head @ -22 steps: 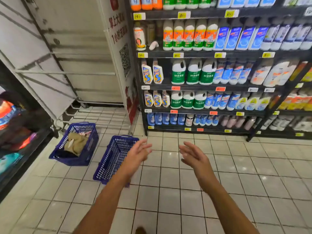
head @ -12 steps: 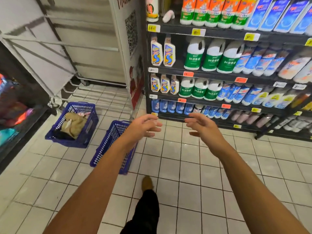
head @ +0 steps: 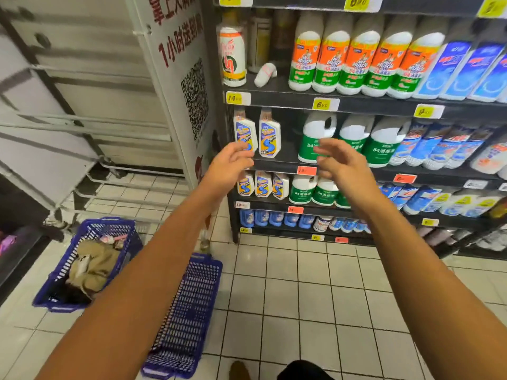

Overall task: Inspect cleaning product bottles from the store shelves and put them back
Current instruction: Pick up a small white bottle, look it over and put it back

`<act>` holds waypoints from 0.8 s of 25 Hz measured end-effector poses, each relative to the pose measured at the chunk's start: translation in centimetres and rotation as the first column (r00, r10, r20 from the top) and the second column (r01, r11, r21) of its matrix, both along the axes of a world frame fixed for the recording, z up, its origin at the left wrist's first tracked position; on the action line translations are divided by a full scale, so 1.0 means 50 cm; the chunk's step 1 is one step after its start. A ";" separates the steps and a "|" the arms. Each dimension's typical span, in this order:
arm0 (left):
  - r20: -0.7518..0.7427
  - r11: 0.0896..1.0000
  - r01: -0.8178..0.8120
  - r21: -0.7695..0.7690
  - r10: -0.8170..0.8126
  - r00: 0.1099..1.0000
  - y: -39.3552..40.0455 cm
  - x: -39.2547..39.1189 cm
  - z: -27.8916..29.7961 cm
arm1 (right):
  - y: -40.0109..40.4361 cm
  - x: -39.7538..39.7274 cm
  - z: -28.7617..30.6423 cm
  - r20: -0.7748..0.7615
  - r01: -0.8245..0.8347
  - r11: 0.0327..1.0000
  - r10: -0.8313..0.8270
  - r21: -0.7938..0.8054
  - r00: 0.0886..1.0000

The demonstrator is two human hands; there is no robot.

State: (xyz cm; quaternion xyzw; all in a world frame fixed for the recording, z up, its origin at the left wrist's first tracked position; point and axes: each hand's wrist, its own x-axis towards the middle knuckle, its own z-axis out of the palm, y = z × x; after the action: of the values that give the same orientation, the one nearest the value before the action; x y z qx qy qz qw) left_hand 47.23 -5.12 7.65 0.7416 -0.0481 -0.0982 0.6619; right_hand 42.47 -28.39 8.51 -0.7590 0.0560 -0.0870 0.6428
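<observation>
- Closer now than a second ago: both arms have risen from floor-tile level to shelf height, and the dark metal store shelving fills much more of the view.
- I read my left hand as empty, fingers loosely curled, in front of the left end of that shelving's third tier.
- Right hand likewise holds nothing, fingers spread and slightly bent, in front of the same tier nearer its middle. Neither hand touches a bottle yet, as far as I can tell.
- Task's thing, my guess: the small white drain-cleaner bottles with blue-and-yellow labels, two upright at the shelving's left end, just past my left fingertips.
- Beside them on that tier stand white jugs with green labels and moulded handles, behind my right hand.
- Looks: the small bottles are flat-sided with narrow capped necks; label print is too blurred to read. Plastic, probably light and slick.
- Doing it well, in my judgement: take one bottle by the body, lift straight up to clear its neighbour, and keep the gap visible for the return.
- Two blue plastic shopping baskets sit on the white tiled floor, left of and below the shelving.
</observation>
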 end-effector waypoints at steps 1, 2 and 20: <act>0.015 1.000 -0.006 0.004 0.006 1.000 -0.014 0.052 0.014 | -0.011 0.052 0.016 0.027 0.002 1.000 -0.002 -0.005 1.000; 0.026 1.000 -0.015 0.012 0.014 1.000 -0.027 0.100 0.028 | -0.020 0.103 0.032 0.038 -0.002 1.000 0.003 -0.014 0.999; 0.287 0.897 -0.435 0.078 0.398 0.871 -0.166 0.621 0.141 | -0.101 0.728 0.133 0.115 -0.220 0.966 0.236 -0.134 0.965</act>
State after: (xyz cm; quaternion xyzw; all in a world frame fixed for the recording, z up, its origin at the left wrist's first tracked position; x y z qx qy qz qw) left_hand 78.28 -13.42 14.68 0.7853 0.0324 0.1437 0.6013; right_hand 78.89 -33.45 15.16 -0.7905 -0.0789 -0.0648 0.6039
